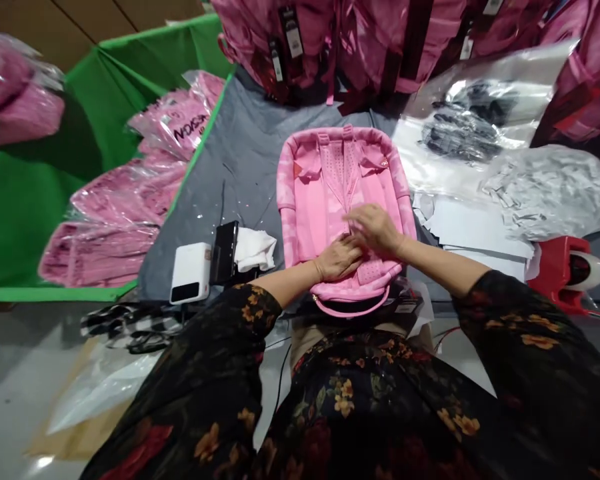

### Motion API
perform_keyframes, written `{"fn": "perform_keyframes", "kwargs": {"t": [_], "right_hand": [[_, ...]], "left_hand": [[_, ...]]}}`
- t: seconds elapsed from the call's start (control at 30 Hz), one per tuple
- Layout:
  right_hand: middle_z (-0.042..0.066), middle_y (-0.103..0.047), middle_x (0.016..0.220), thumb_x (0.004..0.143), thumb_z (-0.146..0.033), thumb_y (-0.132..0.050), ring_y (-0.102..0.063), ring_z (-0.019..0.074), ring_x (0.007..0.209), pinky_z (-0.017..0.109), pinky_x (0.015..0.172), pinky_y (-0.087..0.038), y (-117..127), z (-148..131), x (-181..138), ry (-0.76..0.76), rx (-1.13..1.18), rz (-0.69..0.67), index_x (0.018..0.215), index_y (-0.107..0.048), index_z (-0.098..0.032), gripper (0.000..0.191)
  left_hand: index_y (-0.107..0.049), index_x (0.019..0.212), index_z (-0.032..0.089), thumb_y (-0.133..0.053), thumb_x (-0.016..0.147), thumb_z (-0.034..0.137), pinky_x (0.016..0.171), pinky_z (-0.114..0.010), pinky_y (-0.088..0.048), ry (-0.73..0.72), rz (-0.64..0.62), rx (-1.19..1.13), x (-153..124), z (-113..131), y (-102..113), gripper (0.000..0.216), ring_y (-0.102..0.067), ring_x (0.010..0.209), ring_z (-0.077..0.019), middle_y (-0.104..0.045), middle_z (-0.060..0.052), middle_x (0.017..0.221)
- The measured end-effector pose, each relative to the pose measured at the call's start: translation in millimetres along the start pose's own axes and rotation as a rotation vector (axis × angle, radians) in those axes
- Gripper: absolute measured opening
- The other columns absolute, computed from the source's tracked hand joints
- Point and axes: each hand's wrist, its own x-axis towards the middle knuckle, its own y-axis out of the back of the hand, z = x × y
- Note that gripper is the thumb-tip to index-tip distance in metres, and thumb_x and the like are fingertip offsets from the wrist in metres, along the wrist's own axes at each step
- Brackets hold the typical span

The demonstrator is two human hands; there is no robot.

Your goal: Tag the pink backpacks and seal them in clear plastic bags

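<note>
A pink camouflage backpack (pixel 307 213) lies flat in front of me, its straps and dotted mesh facing up. A curved pink edge (pixel 353 313) loops out from its near end. My left hand (pixel 341 259) rests low on the middle of the bag, fingers curled at the straps. Just above and to the right of it, my right hand (pixel 375 229) is closed, its fingers bent together over the centre strap. The two hands nearly touch. What lies between the right fingertips is hidden and slightly blurred.
Pink bags in plastic (pixel 115 193) fill a green-lined bin (pixel 105 100) on the left. A white power bank (pixel 191 272), a dark phone-like device (pixel 225 252) and a white cloth (pixel 255 249) lie nearby. Rightward are paper sheets (pixel 480 230), plastic bags (pixel 555 190) and a red tape dispenser (pixel 560 273).
</note>
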Motion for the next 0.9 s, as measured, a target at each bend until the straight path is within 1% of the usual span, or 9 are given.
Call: {"fn": "perform_keyframes", "kwargs": {"t": [0.07,0.13,0.2,0.3,0.5,0.63,0.77,0.83,0.9], "right_hand": [[0.012,-0.07,0.1,0.102,-0.034,-0.045,-0.061,0.0249,0.095,0.04,0.085,-0.045,16.8,-24.3,-2.4,0.388,0.032,-0.239,0.11,-0.066,-0.017,0.029],[0.009,-0.069,0.089,0.099,-0.035,-0.052,-0.06,0.0219,0.081,0.036,0.074,-0.043,22.6,-47.1,-3.4,0.593,0.029,-0.489,0.097,-0.067,-0.018,0.022],[0.006,-0.069,0.086,0.096,-0.033,-0.056,-0.059,0.0192,0.071,0.033,0.064,-0.038,16.1,-59.3,-2.5,0.579,0.009,-0.646,0.094,-0.066,-0.019,0.017],[0.004,-0.071,0.085,0.095,-0.031,-0.057,-0.058,0.0177,0.063,0.032,0.055,-0.03,-5.9,-54.3,-1.8,0.546,0.042,-0.755,0.097,-0.064,-0.02,0.013],[0.004,-0.073,0.088,0.095,-0.023,-0.056,-0.065,0.0184,0.079,0.032,0.066,-0.041,-40.5,-17.5,-5.4,0.487,0.126,-0.6,0.095,-0.064,-0.019,0.009],[0.006,-0.071,0.082,0.095,-0.027,-0.056,-0.063,0.0198,0.076,0.034,0.068,-0.045,-42.4,-26.5,-5.8,0.396,-0.058,-0.462,0.09,-0.065,-0.018,0.013],[0.006,-0.07,0.082,0.098,-0.028,-0.051,-0.062,0.0196,0.074,0.034,0.069,-0.048,-36.9,-53.0,-17.4,0.366,-0.183,-0.216,0.095,-0.067,-0.019,0.019],[0.008,-0.072,0.092,0.099,-0.028,-0.051,-0.065,0.0206,0.084,0.035,0.076,-0.05,-27.1,-50.3,-19.5,0.324,-0.215,-0.089,0.104,-0.069,-0.019,0.021],[0.013,-0.072,0.112,0.097,-0.025,-0.053,-0.066,0.0231,0.102,0.039,0.09,-0.051,-11.2,-33.6,-14.7,0.119,-0.262,-0.005,0.119,-0.067,-0.017,0.027]], "left_hand": [[-0.068,0.119,0.017,-0.049,0.098,0.037,0.105,-0.049,-0.042,0.103,0.064,0.051,-0.3,-0.1,5.6,0.035,-0.055,0.111,-0.0284,-0.066,-0.014,0.114],[-0.062,0.135,0.02,-0.051,0.097,0.035,0.11,-0.051,-0.039,0.152,0.062,0.119,1.3,-0.5,15.6,0.043,-0.053,0.121,-0.0295,-0.062,-0.014,0.133],[-0.056,0.146,0.025,-0.051,0.099,0.038,0.117,-0.056,-0.031,0.212,0.038,0.198,3.6,-2.5,24.2,0.049,-0.044,0.136,-0.0328,-0.051,-0.013,0.151],[-0.05,0.152,0.034,-0.053,0.097,0.05,0.119,-0.069,-0.018,0.395,0.017,0.263,4.8,-5.6,27.0,0.057,-0.023,0.152,-0.0435,-0.036,-0.011,0.164],[-0.044,0.153,0.043,-0.051,0.098,0.054,0.118,-0.076,-0.011,0.565,0.009,0.266,7.7,-13.8,20.9,0.057,-0.01,0.155,-0.0494,-0.024,-0.006,0.171],[-0.042,0.155,0.041,-0.051,0.098,0.048,0.119,-0.075,-0.011,0.594,-0.029,0.3,9.3,-12.4,20.3,0.058,-0.014,0.155,-0.0489,-0.027,-0.006,0.17],[-0.041,0.157,0.039,-0.063,0.09,0.046,0.121,-0.07,-0.015,0.578,-0.085,0.318,-14.6,18.7,4.2,0.07,-0.014,0.155,-0.0477,-0.027,-0.007,0.17],[-0.042,0.157,0.037,-0.065,0.087,0.053,0.121,-0.069,-0.015,0.547,-0.08,0.326,-29.1,38.8,-3.6,0.074,-0.014,0.155,-0.0483,-0.029,-0.008,0.169],[-0.043,0.156,0.036,-0.063,0.086,0.062,0.119,-0.07,-0.021,0.522,-0.074,0.317,-35.0,54.8,-0.8,0.077,-0.022,0.151,-0.0499,-0.034,-0.01,0.166]]}}
